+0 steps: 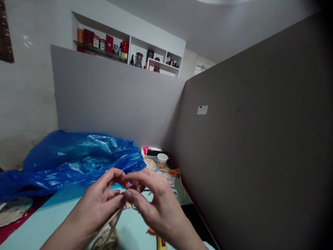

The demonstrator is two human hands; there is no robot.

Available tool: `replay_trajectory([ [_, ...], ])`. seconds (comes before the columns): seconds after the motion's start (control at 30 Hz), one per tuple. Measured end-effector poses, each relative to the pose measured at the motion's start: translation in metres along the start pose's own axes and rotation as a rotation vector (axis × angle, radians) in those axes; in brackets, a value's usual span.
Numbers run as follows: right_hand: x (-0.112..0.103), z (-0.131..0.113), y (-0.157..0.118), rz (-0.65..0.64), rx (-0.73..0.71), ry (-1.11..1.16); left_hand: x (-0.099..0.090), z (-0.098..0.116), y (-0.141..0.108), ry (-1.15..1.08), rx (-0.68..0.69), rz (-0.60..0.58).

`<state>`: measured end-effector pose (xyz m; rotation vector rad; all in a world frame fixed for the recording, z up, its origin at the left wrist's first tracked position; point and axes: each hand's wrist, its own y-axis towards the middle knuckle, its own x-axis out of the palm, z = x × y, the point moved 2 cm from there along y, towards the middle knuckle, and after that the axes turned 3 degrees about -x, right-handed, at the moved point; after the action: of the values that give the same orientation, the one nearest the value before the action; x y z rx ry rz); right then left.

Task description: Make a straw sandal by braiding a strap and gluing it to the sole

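My left hand [96, 205] and my right hand [163, 205] meet over the pale green tabletop [135, 225], thumbs and fingertips pinched together. A thin tan strand [116, 218] hangs from the pinch of my left hand. My right fingertips touch the same spot, but what they grip is hidden behind the fingers. Below, at the bottom edge, is a blurred tan bundle [108, 239] that looks like wound cord. Close to my right wrist lies a tool with a yellow handle [161, 243], partly cut off by the frame.
A crumpled blue plastic bag [85, 152] covers the back left. At the back right stand a paper cup [162, 159] and a woven basket [151, 163], near a dark flat panel [157, 153] and an orange-handled tool [171, 172]. Grey partitions [122, 97] rise behind and to the right.
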<state>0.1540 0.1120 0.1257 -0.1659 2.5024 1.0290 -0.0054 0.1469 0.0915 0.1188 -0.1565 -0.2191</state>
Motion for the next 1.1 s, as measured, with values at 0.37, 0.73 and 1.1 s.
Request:
replay_trajectory([
  [0.37, -0.016, -0.006, -0.003, -0.352, -0.183, 0.215, -0.002, 0.016, -0.012, 0.028, -0.227, -0.335],
  [0.73, -0.004, 0.002, 0.002, -0.058, 0.285, 0.432, -0.03, 0.017, 0.002, 0.392, 0.185, -0.164],
  [1.1, 0.0, 0.005, 0.002, -0.104, 0.332, 0.614, -0.022, 0.013, -0.007, 0.34, 0.179, -0.2],
])
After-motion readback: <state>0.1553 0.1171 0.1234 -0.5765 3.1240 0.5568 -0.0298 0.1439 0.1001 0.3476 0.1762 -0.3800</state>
